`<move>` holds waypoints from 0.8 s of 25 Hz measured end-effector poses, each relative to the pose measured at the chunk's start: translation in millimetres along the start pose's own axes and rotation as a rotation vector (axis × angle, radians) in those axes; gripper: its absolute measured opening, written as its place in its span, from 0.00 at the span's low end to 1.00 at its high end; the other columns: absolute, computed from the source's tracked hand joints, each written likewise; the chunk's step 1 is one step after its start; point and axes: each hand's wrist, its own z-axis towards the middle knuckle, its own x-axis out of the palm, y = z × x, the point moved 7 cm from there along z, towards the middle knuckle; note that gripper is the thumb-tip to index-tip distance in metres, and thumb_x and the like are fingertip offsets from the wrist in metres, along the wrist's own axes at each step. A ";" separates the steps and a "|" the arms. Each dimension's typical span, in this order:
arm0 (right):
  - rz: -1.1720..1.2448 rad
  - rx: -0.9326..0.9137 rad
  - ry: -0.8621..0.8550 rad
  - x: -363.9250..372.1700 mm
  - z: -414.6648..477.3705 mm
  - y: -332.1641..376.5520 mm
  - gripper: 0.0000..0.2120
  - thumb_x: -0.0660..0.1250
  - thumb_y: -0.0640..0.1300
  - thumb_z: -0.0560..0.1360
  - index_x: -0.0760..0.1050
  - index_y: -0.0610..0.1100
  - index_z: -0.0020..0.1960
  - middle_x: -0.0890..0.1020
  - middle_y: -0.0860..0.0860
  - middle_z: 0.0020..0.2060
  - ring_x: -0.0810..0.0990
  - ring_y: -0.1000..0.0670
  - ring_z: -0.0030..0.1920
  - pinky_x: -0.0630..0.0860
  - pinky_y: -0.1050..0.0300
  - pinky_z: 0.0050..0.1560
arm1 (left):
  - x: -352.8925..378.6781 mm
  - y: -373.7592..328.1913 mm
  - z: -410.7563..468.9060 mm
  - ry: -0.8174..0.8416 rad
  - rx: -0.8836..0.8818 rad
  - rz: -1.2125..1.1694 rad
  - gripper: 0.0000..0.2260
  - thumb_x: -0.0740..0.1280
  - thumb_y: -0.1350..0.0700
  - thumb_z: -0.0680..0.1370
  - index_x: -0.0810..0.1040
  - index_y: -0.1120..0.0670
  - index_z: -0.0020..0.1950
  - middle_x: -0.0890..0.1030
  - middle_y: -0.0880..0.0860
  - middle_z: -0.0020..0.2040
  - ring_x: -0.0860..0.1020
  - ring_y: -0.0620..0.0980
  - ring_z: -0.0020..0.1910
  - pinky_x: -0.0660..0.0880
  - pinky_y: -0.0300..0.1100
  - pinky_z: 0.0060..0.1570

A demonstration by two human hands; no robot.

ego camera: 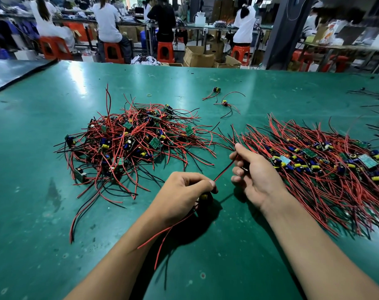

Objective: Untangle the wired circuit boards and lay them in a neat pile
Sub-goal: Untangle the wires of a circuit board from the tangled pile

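A tangled heap of small green circuit boards with red and black wires [130, 141] lies on the green table mat [43, 213], left of centre. A combed-out pile of the same boards [318, 165] spreads to the right, wires running one way. My left hand [184, 194] grips one board with a yellow capacitor; its wires trail down under my wrist. A red and black wire pair [224, 171] stretches from that hand to my right hand [255, 172], which pinches its far end between thumb and fingers.
Two loose boards with wires [224, 103] lie apart at the back centre, near a small rubber band [149, 95]. More dark wires [370, 94] sit at the far right edge. Beyond the table's far edge, people sit on orange stools among cardboard boxes.
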 end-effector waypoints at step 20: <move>-0.224 -0.128 0.134 3.8 1.3 -4.9 0.11 0.72 0.52 0.76 0.82 0.44 0.48 0.75 0.53 0.32 0.72 0.56 0.26 0.68 0.63 0.23 | -16.1 4.2 3.4 -0.204 -0.021 -0.382 0.09 0.66 0.57 0.80 0.81 0.60 0.43 0.83 0.58 0.36 0.81 0.50 0.31 0.76 0.35 0.29</move>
